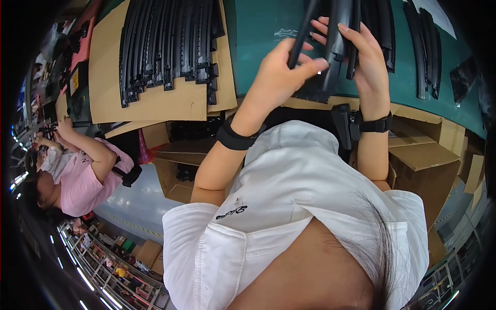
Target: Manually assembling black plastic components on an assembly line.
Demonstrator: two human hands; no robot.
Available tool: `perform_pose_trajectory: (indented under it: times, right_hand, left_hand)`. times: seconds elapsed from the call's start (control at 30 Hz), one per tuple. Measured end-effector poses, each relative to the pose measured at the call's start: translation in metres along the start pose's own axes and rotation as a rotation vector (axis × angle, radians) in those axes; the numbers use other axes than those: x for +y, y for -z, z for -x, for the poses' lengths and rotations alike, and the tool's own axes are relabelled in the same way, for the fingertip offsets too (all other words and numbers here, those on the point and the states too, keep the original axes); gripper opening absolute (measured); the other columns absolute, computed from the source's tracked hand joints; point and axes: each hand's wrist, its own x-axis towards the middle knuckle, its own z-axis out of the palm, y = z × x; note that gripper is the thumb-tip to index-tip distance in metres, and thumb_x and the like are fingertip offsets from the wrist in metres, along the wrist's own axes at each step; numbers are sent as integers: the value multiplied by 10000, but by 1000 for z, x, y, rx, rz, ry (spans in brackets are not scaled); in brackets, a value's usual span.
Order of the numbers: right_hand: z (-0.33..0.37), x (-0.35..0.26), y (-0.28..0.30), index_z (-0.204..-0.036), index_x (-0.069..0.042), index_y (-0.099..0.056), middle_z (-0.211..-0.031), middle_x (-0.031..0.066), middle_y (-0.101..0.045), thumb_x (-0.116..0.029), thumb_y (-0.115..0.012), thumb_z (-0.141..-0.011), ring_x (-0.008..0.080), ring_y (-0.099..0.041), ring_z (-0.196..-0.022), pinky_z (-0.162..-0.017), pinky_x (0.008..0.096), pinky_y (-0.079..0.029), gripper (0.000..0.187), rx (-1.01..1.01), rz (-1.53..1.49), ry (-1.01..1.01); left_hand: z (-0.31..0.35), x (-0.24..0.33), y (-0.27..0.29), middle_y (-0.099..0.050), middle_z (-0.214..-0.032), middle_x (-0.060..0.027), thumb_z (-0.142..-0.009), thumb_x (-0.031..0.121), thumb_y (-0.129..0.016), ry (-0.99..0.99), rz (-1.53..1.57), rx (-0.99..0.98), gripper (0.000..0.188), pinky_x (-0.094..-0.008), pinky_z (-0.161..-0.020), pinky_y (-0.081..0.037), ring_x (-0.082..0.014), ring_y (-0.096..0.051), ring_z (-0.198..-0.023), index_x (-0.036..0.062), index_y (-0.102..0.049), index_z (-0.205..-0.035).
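Over the green tabletop [261, 49], my left hand [281, 75] is closed on a slim black plastic strip [305, 33] that slants up past the top edge. My right hand [371, 59] wraps its fingers and thumb around long, glossy black plastic strips [339, 31], whose lower ends hang near my left thumb. Both strips run out of view at the top, so their far ends are hidden. To the left, a row of similar black strips [168, 46] lies side by side on a cardboard sheet [178, 101].
More curved black strips [424, 57] lie on the right of the table, beside a small dark plastic bag [465, 77]. Cardboard boxes [431, 160] stand below the table edge. A person in pink [85, 178] works at the left.
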Motion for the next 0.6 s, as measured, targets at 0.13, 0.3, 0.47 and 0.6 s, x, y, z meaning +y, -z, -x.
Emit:
perform_pose_trajectory:
  times: [0.13,0.3,0.47,0.6]
  right_hand:
    - [-1,1,-17,-1309,98,-515,-1291,245,-642,-71,-585,-1007,360,-656,-1220,-1043,461,-558,352,16,-17,-61]
    - [-11,-12,-18,-1337,56,-525,-1293,225,-642,-18,-605,-987,356,-658,-1212,-1045,430,-550,366,-48,39,186]
    - [-1,-54,-48,-1375,10,-533,-1291,169,-654,45,-643,-937,282,-675,-1168,-1033,373,-539,452,-280,492,370]
    - [8,-69,-81,-1310,-23,-610,-1240,118,-689,104,-663,-848,255,-675,-1151,-1058,370,-506,482,-410,900,503]
  left_hand:
    - [6,3,0,-657,-868,-69,-949,199,-744,-161,-39,50,339,-221,-484,-394,-69,-551,-587,-7,-581,-1163]
    - [21,17,40,-695,-929,-135,-1010,414,-641,132,444,-5,467,-203,-444,-376,-74,-479,-469,-9,-585,-1200]
    - [39,44,77,-708,-1009,-216,-1016,691,-411,350,1038,-478,765,-209,-383,-357,-92,-445,-398,-25,-583,-1223]
    - [54,64,101,-704,-1025,-239,-1007,757,-316,291,1146,-743,869,-214,-357,-351,-96,-449,-384,-40,-579,-1231]
